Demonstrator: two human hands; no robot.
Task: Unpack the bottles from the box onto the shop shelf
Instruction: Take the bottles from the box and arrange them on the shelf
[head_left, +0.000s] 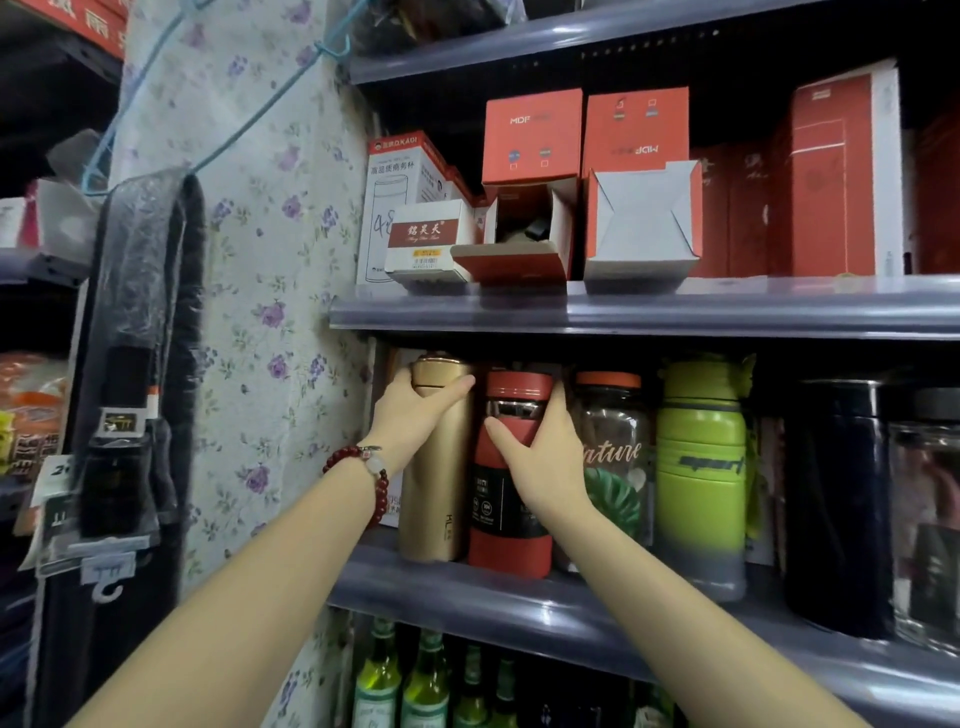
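A gold bottle stands upright at the left end of the middle shelf. My left hand, with a red bead bracelet on the wrist, wraps around its upper part below the cap. Right beside it stands a red and black bottle with a red lid. My right hand grips that bottle around its upper half, thumb on the front. An opened red box lies on the shelf above.
To the right on the same shelf stand a clear "nature" bottle, a green sport bottle and dark flasks. Red and white boxes fill the shelf above. Green glass bottles stand below. A floral wall is at left.
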